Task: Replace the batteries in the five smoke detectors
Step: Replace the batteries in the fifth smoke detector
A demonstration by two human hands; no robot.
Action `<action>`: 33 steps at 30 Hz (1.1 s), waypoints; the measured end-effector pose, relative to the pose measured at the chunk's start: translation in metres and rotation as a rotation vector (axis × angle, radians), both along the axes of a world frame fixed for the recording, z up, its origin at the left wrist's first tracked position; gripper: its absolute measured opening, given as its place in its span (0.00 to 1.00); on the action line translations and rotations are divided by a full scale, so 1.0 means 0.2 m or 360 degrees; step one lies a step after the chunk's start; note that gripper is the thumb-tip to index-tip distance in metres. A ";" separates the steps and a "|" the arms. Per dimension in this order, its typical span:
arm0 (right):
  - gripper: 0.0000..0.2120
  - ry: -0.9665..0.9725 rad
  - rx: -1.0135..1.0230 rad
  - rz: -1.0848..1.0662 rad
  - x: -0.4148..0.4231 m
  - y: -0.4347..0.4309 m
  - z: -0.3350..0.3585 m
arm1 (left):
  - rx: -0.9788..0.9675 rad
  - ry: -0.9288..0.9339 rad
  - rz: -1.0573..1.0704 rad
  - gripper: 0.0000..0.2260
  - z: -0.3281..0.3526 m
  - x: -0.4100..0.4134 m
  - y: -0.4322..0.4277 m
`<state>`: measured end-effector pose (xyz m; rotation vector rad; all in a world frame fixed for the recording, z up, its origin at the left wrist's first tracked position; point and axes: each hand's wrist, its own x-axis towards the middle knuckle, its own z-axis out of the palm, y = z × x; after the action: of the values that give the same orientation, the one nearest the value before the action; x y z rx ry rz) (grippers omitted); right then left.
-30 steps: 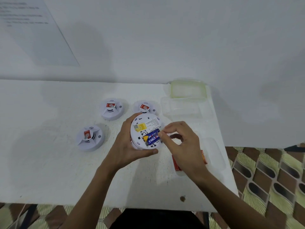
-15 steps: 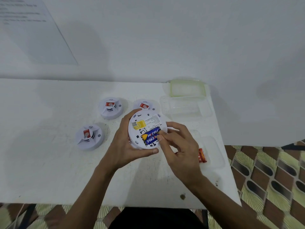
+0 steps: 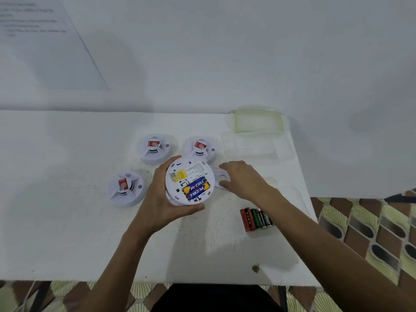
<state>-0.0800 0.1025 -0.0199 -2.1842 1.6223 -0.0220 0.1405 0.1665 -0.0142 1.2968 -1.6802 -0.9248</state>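
Note:
My left hand (image 3: 157,199) grips a white smoke detector (image 3: 189,179) held back side up above the table. Two blue and yellow batteries (image 3: 195,188) lie in its open compartment. My right hand (image 3: 243,179) is down on the table just right of the detector. Its fingers and thumb curl round the edge of a white round back plate (image 3: 219,177). Three more detectors stand face up on the table, one at the back (image 3: 155,148), one beside it (image 3: 200,148) and one to the left (image 3: 126,188).
Several loose red, green and black batteries (image 3: 256,218) lie near the table's right edge. Clear plastic boxes (image 3: 256,145) and a green-tinted one (image 3: 257,120) stand at the back right, against the white wall. Another clear lid (image 3: 292,194) lies under my right forearm.
My right hand has left the batteries in the detector and moved right and down onto the white back plate. The loose batteries near the edge have come into view.

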 end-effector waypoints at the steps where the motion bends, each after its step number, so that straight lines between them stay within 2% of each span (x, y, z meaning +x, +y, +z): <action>1: 0.13 0.0098 -0.0006 0.0036 0.02 -0.02 -0.02 | 0.0000 -0.0003 0.0004 0.43 0.00 0.00 0.00; 5: 0.16 0.0330 -0.0064 0.0123 0.07 -0.05 -0.07 | 0.0010 -0.0016 0.0005 0.44 -0.01 0.03 -0.01; 11: 0.19 0.0336 -0.0084 0.0036 0.08 -0.08 -0.08 | 0.0010 -0.0047 -0.0007 0.43 -0.03 0.06 -0.03; 13: 0.17 0.0388 -0.0225 0.0070 0.08 -0.07 -0.08 | 0.0007 -0.0045 -0.0016 0.42 -0.04 0.07 -0.04; 15: 0.11 0.0338 -0.0415 0.0097 0.08 -0.06 -0.07 | 0.0005 -0.0045 -0.0033 0.43 -0.04 0.07 -0.05; 18: 0.07 0.0082 -0.0496 -0.0021 0.07 -0.06 -0.02 | 0.0003 -0.0040 -0.0065 0.42 -0.05 0.08 -0.06; 21: 0.06 -0.0563 -0.0268 -0.0208 0.04 -0.05 0.05 | -0.0006 -0.0047 -0.0091 0.40 -0.05 0.08 -0.07; 23: 0.11 -0.0984 -0.0156 -0.0340 0.03 -0.02 0.13 | 0.0024 -0.0029 -0.0102 0.40 -0.05 0.08 -0.08; 24: 0.14 -0.1100 -0.0129 -0.0394 0.03 0.01 0.17 | 0.0030 -0.0023 -0.0103 0.40 -0.05 0.08 -0.08; 30: 0.13 -0.1445 -0.0012 -0.0430 0.07 0.14 0.34 | 0.0083 -0.0039 -0.0116 0.43 -0.04 0.05 -0.10; 33: 0.13 -0.1349 -0.0090 -0.0457 0.13 0.21 0.36 | 0.0118 -0.0027 -0.0156 0.43 -0.05 0.02 -0.10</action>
<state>-0.0536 0.1442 0.0523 -1.5882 1.3851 -0.9435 0.1454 0.1463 -0.0236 1.2836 -1.7501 -1.0451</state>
